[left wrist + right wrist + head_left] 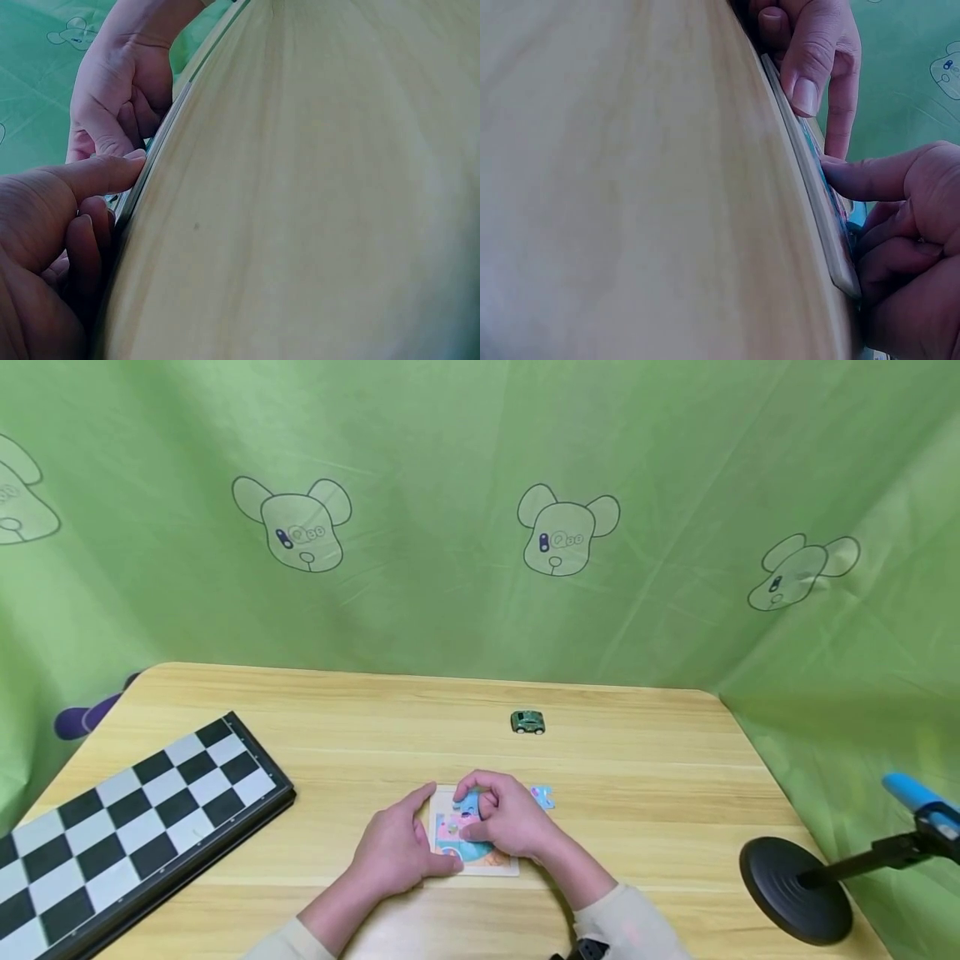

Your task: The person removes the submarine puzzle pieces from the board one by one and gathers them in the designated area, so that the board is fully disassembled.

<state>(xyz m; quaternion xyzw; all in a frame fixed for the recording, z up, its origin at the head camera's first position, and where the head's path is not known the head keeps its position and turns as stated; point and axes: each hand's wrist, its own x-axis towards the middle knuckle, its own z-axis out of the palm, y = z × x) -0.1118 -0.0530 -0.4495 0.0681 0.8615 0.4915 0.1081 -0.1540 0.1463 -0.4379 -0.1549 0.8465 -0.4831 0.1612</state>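
**Jigsaw tray on table, both hands on it**

Left hand [393, 847]: thumb and index spread, fairly straight, bracketing the jigsaw tray [504, 871] — presumably against sliding. Right hand [513, 818]: thumb and index curled round a blue jigsaw piece [468, 803], likely for fine control. Right fingers cover part of the picture; wrist views run edge-on — piece's seating unclear. Chessboard [153, 814] cut off at left.

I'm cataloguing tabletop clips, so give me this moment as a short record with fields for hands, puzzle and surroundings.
left hand: at the puzzle board, thumb on its near edge
right hand: over the puzzle board, fingers touching it; grip unclear
loose piece: on the table, beyond the right hand
far side: green toy car
left side: checkered board
right side: black stand
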